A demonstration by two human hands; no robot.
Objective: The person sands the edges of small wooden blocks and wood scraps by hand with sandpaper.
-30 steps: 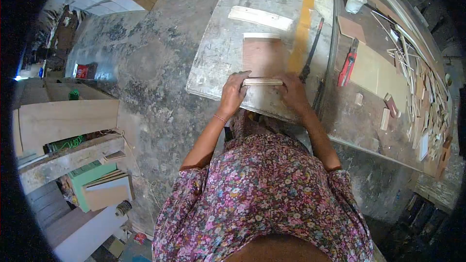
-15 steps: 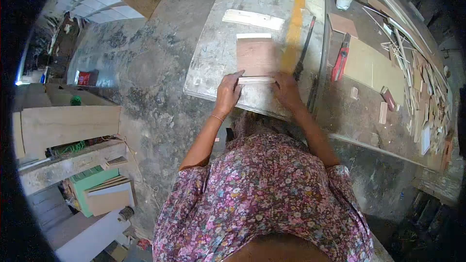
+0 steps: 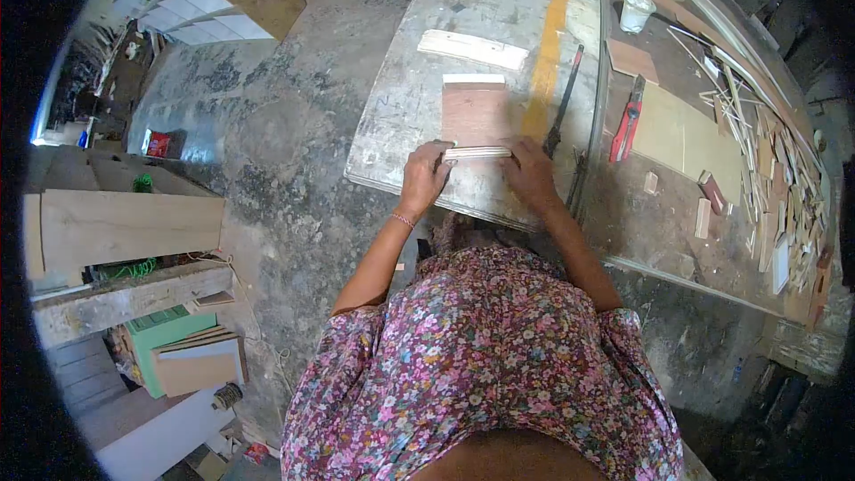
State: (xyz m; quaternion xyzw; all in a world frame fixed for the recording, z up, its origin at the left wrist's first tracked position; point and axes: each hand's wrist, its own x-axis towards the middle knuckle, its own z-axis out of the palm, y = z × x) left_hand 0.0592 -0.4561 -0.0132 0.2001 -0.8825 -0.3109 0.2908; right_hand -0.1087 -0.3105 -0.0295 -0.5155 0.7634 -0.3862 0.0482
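Between my two hands lies a short, pale wooden strip (image 3: 478,152) with dark lines along its edge, like layered wood. The fingers of my left hand (image 3: 424,182) pinch its left end, and my right hand (image 3: 532,178) closes on the right end. Just beyond it, a reddish-brown wooden board (image 3: 474,114) lies flat, its near edge right at the strip. A white band runs along the board's far edge. Farther off, a longer whitish wooden slat (image 3: 472,49) rests on the worn worktable (image 3: 383,138).
Right of my right hand lies a long dark tool (image 3: 563,102). The side table holds a red utility knife (image 3: 628,120), a white cup (image 3: 636,11) with a stick, small wood blocks and a heap of thin offcuts (image 3: 775,165). Boards (image 3: 134,227) are stacked at left.
The whole view has shifted slightly, so the table sits a little lower and to the right. Both hands stay at the strip's ends, and its visible face looks narrower now.
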